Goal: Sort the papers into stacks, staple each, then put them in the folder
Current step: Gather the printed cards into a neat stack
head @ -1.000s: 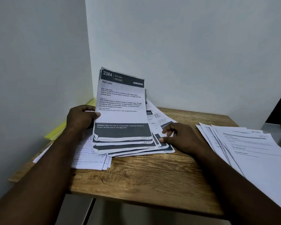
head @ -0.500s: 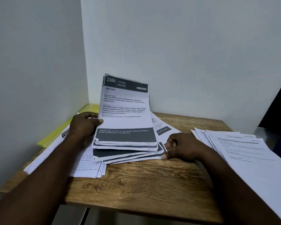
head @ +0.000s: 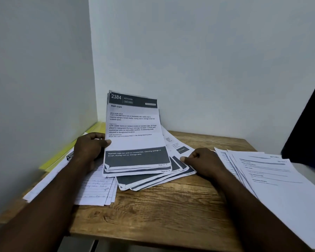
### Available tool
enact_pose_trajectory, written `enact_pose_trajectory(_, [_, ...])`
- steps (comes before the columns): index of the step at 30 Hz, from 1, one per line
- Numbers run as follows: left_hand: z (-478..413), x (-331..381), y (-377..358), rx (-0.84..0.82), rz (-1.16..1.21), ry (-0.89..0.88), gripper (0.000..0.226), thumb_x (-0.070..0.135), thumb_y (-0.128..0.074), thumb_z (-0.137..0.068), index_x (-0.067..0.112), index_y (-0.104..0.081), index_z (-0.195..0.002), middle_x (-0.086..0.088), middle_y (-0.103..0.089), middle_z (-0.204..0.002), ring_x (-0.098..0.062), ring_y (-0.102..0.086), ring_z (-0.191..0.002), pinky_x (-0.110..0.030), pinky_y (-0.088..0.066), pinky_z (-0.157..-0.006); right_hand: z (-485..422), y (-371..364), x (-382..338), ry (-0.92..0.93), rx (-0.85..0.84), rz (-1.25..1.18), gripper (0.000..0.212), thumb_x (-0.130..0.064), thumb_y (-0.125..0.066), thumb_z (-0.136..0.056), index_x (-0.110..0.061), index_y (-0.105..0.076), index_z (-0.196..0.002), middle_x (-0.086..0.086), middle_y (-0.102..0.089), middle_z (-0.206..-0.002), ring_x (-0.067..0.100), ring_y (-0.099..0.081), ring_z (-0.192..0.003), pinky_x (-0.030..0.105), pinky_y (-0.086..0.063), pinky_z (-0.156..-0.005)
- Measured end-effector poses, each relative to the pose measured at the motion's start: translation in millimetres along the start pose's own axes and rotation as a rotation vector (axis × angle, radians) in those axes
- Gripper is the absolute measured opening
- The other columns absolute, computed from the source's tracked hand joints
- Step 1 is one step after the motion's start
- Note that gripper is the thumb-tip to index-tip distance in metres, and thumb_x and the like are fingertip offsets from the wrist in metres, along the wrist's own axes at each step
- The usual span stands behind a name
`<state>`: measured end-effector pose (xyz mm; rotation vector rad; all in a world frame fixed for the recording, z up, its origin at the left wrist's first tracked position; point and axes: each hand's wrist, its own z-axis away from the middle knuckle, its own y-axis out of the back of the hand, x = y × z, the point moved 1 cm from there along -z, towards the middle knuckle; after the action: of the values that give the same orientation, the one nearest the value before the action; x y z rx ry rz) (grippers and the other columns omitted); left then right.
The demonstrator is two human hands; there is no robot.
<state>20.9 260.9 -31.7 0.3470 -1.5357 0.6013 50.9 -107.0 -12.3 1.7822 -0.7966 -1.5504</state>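
A bunch of printed papers [head: 135,135] headed "Wash cups" is gripped at its left edge by the left hand [head: 90,148], with the thumb laid on the top page. The far end of the bunch is tipped up toward the wall corner. The near end is rested on more printed sheets [head: 149,181], which are fanned out on the wooden table [head: 162,211]. The right side of that fan is touched by the right hand [head: 204,162]. Its fingers are curled, but whether a sheet is pinched cannot be told. Lined, handwritten pages [head: 96,190] are seen by the left arm. A yellow folder [head: 56,160] is laid along the left wall. Another pile of white papers [head: 273,175] is spread at the right.
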Motion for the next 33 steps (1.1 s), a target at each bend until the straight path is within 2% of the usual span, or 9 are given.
enact_pose_trajectory(3, [1, 0, -1, -0.002, -0.017, -0.005, 0.019, -0.009, -0.077, -0.086, 0.004, -0.072, -0.098, -0.02, -0.079, -0.093, -0.033, -0.076, -0.074, -0.04, -0.064, -0.065, 0, -13, -14, 0.024, 0.039, 0.133, 0.065, -0.084, -0.066, -0.077, -0.02, -0.061, -0.069, 0.003, -0.073, -0.078, 0.022, -0.068, -0.078, 0.04, -0.052, -0.069])
enact_pose_trajectory(6, [0, -2, -1, 0.008, -0.029, -0.011, 0.019, -0.009, -0.078, -0.084, 0.004, -0.073, -0.097, -0.021, -0.079, -0.094, -0.034, -0.076, -0.075, -0.04, -0.062, -0.068, -6, -17, -21, -0.014, -0.005, 0.281, 0.059, -0.078, -0.073, -0.078, -0.022, -0.056, -0.069, -0.006, -0.064, -0.073, 0.014, -0.06, -0.072, 0.032, -0.035, -0.054])
enact_pose_trajectory(9, [0, -2, -2, -0.007, -0.028, -0.002, 0.018, -0.008, -0.077, -0.085, 0.004, -0.073, -0.098, -0.021, -0.08, -0.092, -0.034, -0.076, -0.075, -0.041, -0.062, -0.069, -9, -16, -19, -0.051, -0.066, 0.165, 0.059, -0.061, -0.084, -0.078, -0.022, -0.042, -0.061, -0.007, -0.048, -0.059, 0.011, -0.046, -0.058, 0.032, -0.027, -0.052])
enact_pose_trajectory(14, [2, -1, -3, -0.005, -0.068, -0.04, 0.016, -0.006, -0.079, -0.084, 0.005, -0.074, -0.094, -0.016, -0.08, -0.085, -0.029, -0.075, -0.066, -0.035, -0.061, -0.062, -17, -18, 0, -0.068, 0.074, -0.058, 0.046, -0.049, -0.09, -0.074, -0.021, -0.054, -0.068, 0.005, -0.07, -0.071, 0.027, -0.068, -0.076, 0.035, -0.042, -0.064])
enact_pose_trajectory(19, [-4, -5, -2, -0.026, -0.081, -0.047, 0.017, -0.001, -0.084, -0.08, 0.011, -0.078, -0.09, -0.014, -0.081, -0.088, -0.041, -0.079, -0.087, -0.052, -0.064, -0.088, -18, -15, 4, -0.064, 0.247, -0.166, 0.028, -0.038, -0.091, -0.077, -0.019, -0.07, -0.081, -0.007, -0.073, -0.08, 0.015, -0.068, -0.079, 0.034, -0.052, -0.069])
enact_pose_trajectory(23, [-2, -5, -3, -0.052, -0.08, -0.053, 0.015, 0.0, -0.084, -0.08, 0.012, -0.078, -0.087, -0.015, -0.081, -0.088, -0.041, -0.078, -0.086, -0.057, -0.063, -0.091, -23, -8, 7, -0.114, 0.12, -0.32, 0.015, -0.031, -0.089, -0.078, -0.019, -0.081, -0.077, -0.003, -0.079, -0.08, 0.024, -0.076, -0.083, 0.044, -0.06, -0.082])
enact_pose_trajectory(28, [4, -4, -9, -0.092, -0.087, -0.081, 0.015, -0.003, -0.08, -0.084, 0.007, -0.076, -0.094, -0.015, -0.081, -0.089, -0.039, -0.077, -0.083, -0.057, -0.062, -0.09, -27, 11, 4, -0.107, -0.054, -0.173, 0.029, -0.024, -0.08, -0.089, 0.002, -0.076, -0.078, 0.01, -0.074, -0.077, 0.018, -0.062, -0.068, 0.03, -0.043, -0.061])
enact_pose_trajectory(31, [7, -5, -13, -0.111, -0.088, -0.095, 0.013, -0.004, -0.079, -0.085, 0.006, -0.075, -0.093, -0.016, -0.08, -0.089, -0.036, -0.076, -0.081, -0.056, -0.062, -0.089, -26, 24, 0, -0.08, -0.084, -0.026, 0.027, -0.019, -0.076, -0.092, -0.007, -0.065, -0.07, 0.007, -0.064, -0.074, 0.019, -0.053, -0.071, 0.028, -0.035, -0.057])
enact_pose_trajectory(33, [10, -5, -15, -0.116, -0.075, -0.097, 0.014, -0.006, -0.077, -0.086, 0.004, -0.074, -0.095, -0.016, -0.08, -0.089, -0.036, -0.077, -0.081, -0.05, -0.064, -0.084, -24, 25, 6, -0.126, -0.042, -0.189, 0.029, -0.013, -0.089, -0.079, -0.011, -0.063, -0.066, 0.006, -0.066, -0.07, 0.021, -0.057, -0.067, 0.027, -0.041, -0.059])
